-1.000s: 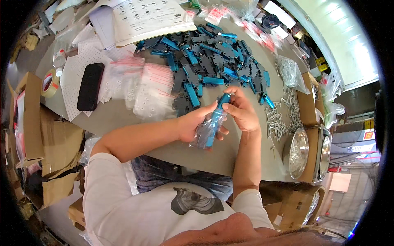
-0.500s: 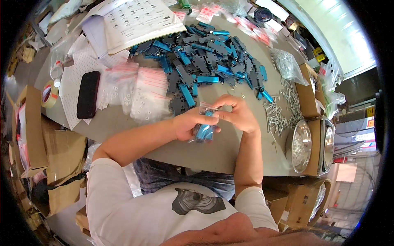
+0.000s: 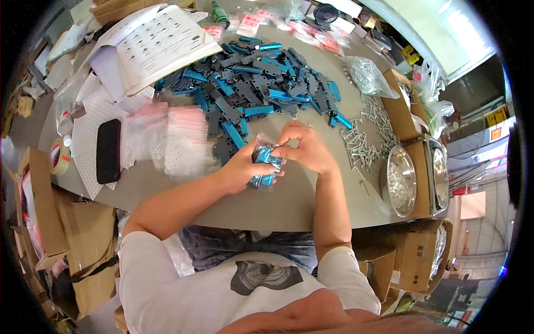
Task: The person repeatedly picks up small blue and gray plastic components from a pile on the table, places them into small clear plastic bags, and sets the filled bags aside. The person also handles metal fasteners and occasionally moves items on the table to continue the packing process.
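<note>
"Where's the clear bag (image 3: 266,157)?"
"Mid-frame, over the worktop (image 3: 272,214), with blue pieces (image 3: 263,181) inside. The left hand (image 3: 241,170) has its grip clamped on it."
"The right hand (image 3: 307,150)?"
"At the bag's upper right edge; whether that grip is closed, I can't tell."
"Farther off?"
"Blue-and-grey parts (image 3: 250,92) heaped upper centre; papers (image 3: 161,47), upper left."

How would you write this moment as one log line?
left hand: grips clear plastic bag holding blue part | right hand: fingertips at bag | nearby: pile of blue and grey hardware parts
</note>
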The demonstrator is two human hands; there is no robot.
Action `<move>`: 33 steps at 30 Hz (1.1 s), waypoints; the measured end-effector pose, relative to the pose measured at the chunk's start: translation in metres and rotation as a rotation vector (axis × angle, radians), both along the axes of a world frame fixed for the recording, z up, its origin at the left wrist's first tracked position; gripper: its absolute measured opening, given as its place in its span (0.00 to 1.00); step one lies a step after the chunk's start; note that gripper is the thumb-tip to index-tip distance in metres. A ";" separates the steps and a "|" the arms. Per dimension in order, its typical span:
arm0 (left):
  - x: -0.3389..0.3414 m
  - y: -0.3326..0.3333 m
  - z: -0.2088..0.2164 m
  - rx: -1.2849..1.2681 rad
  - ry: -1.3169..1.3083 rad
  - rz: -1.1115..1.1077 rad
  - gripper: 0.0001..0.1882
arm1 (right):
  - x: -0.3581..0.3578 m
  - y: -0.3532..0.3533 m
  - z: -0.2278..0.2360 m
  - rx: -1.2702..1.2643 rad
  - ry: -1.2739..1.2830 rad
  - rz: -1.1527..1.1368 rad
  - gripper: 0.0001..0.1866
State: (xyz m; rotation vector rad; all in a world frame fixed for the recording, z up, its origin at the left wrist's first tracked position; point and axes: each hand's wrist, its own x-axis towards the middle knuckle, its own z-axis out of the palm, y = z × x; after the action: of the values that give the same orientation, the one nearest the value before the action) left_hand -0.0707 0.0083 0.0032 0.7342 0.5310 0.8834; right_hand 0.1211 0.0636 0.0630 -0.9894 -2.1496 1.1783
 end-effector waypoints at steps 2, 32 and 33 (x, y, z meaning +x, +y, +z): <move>0.000 -0.001 -0.001 -0.007 0.009 0.020 0.29 | 0.006 -0.004 -0.005 0.211 -0.026 0.019 0.11; 0.007 -0.019 -0.013 0.436 0.127 -0.129 0.24 | 0.044 -0.067 0.002 0.069 0.378 -0.524 0.06; 0.006 -0.019 -0.013 0.484 0.154 -0.125 0.24 | 0.030 -0.069 0.009 0.031 0.381 -0.534 0.05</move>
State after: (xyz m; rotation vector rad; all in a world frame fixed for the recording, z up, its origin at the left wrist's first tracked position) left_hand -0.0643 -0.0104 -0.0099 1.2705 0.4036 0.8503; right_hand 0.1506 -0.0055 0.0723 -1.1255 -1.4793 0.9676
